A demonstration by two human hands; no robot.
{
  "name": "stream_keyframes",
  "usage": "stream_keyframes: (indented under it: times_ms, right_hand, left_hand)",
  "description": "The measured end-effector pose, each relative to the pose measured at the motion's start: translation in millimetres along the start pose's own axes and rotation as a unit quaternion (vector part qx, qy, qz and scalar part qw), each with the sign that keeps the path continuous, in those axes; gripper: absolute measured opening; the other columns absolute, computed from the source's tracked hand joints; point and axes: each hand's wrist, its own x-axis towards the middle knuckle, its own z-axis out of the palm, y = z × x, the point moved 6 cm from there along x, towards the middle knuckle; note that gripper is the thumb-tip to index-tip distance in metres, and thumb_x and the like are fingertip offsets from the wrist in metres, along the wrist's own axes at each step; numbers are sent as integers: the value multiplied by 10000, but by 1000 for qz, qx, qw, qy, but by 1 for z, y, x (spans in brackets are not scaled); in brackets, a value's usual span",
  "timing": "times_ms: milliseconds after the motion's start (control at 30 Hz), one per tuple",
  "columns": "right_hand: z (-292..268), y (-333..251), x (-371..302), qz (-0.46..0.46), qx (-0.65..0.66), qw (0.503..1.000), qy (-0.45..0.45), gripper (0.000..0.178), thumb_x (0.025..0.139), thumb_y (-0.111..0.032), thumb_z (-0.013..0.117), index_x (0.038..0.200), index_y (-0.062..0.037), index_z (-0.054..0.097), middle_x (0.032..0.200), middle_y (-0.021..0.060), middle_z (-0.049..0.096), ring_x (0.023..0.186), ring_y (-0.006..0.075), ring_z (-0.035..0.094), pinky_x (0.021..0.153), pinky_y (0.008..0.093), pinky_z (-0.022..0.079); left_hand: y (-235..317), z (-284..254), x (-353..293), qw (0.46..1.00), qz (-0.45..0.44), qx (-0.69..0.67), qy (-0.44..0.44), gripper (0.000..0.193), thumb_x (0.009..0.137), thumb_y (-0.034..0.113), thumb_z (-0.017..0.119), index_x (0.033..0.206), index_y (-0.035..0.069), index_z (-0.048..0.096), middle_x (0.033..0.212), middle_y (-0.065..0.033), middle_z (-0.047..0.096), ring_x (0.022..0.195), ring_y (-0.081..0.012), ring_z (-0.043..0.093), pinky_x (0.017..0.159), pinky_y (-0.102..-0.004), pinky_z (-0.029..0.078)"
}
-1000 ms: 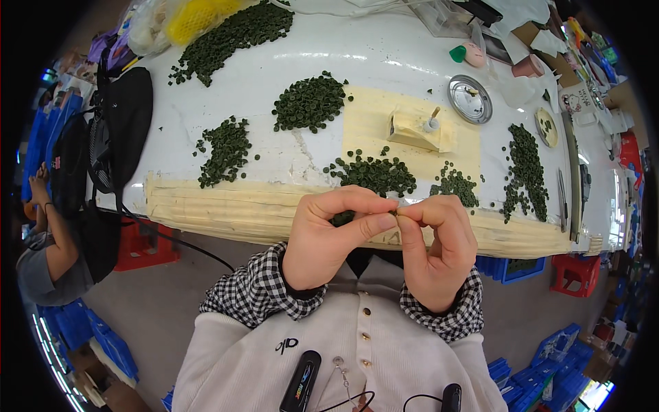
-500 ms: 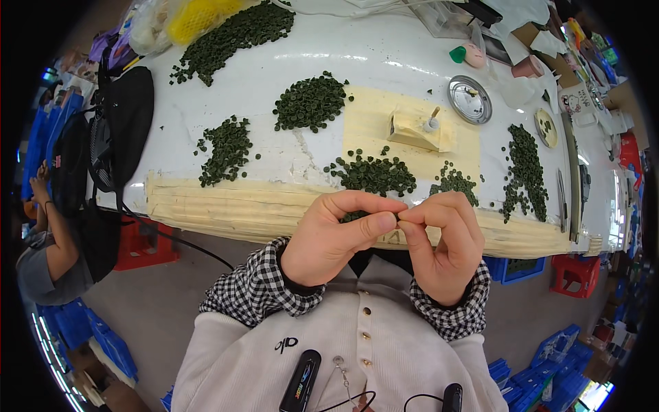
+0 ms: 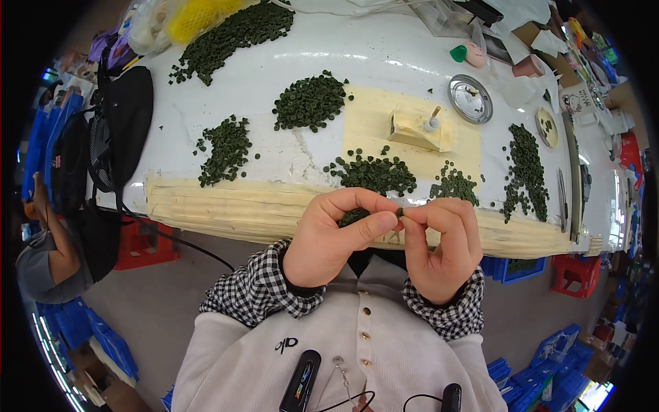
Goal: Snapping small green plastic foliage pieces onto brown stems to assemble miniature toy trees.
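Observation:
Between my fingertips, over the table's front edge, is a small dark green round piece (image 3: 400, 213). My left hand (image 3: 341, 237) pinches it with thumb and forefinger. The thumb and forefinger of my right hand (image 3: 443, 244) close on its other side. Just beyond my hands lies a pile of similar dark green pieces (image 3: 376, 174), partly hidden behind the left fingers. To its right is a smaller, looser heap (image 3: 454, 184). A tape-covered block with an upright peg (image 3: 420, 129) stands behind these heaps.
More green heaps lie at left (image 3: 226, 151), centre (image 3: 311, 101), far left (image 3: 230, 41) and right (image 3: 526, 172). A round metal dish (image 3: 470, 99) and tweezers (image 3: 561, 199) lie on the right. A black bag (image 3: 127, 130) occupies the left edge. Another person's arm (image 3: 58, 240) shows at far left.
My right hand has shifted slightly left and its fingers have moved on the piece, which now shows more between the fingertips. My left hand stays nearly in place.

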Motion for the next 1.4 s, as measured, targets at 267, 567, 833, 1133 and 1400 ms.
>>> stream_keyframes:
  times_ms: [267, 567, 833, 1133, 1400]
  right_hand:
    - [4, 7, -3, 75, 90, 993, -28, 144, 734, 77, 667, 848, 13, 606, 795, 97, 577, 621, 147, 557, 549, 239, 456]
    - [9, 22, -8, 169, 184, 967, -51, 115, 764, 63, 643, 865, 29, 601, 800, 99, 590, 644, 146, 576, 577, 229, 466]
    - [15, 31, -15, 314, 305, 895, -89, 74, 825, 37, 604, 897, 47, 601, 832, 81, 609, 736, 109, 633, 649, 206, 506]
    - [17, 33, -17, 334, 384, 853, -114, 76, 837, 41, 586, 909, 62, 590, 879, 101, 632, 778, 130, 647, 692, 222, 529]
    - [22, 33, -21, 358, 393, 838, -126, 93, 847, 36, 580, 936, 63, 582, 892, 99, 633, 799, 126, 646, 706, 225, 539]
  left_hand:
    - [3, -4, -2, 999, 9, 45, 24, 127, 863, 69, 612, 949, -25, 618, 898, -49, 639, 846, -90, 587, 771, -226, 474]
    - [4, -6, -2, 994, 36, 97, 30, 135, 861, 70, 614, 950, -30, 616, 887, -44, 639, 829, -78, 579, 760, -221, 472]
    - [12, -5, -2, 966, 92, 238, 40, 134, 830, 43, 634, 937, -36, 630, 805, 12, 608, 679, -16, 466, 632, -177, 419]
    - [17, -5, 1, 969, 78, 235, 6, 87, 827, 31, 632, 886, -34, 636, 748, 28, 588, 655, -10, 451, 588, -173, 392]
    - [18, -9, 1, 967, 91, 239, 15, 62, 826, 31, 633, 850, -26, 631, 708, 40, 559, 627, -13, 431, 568, -171, 371]
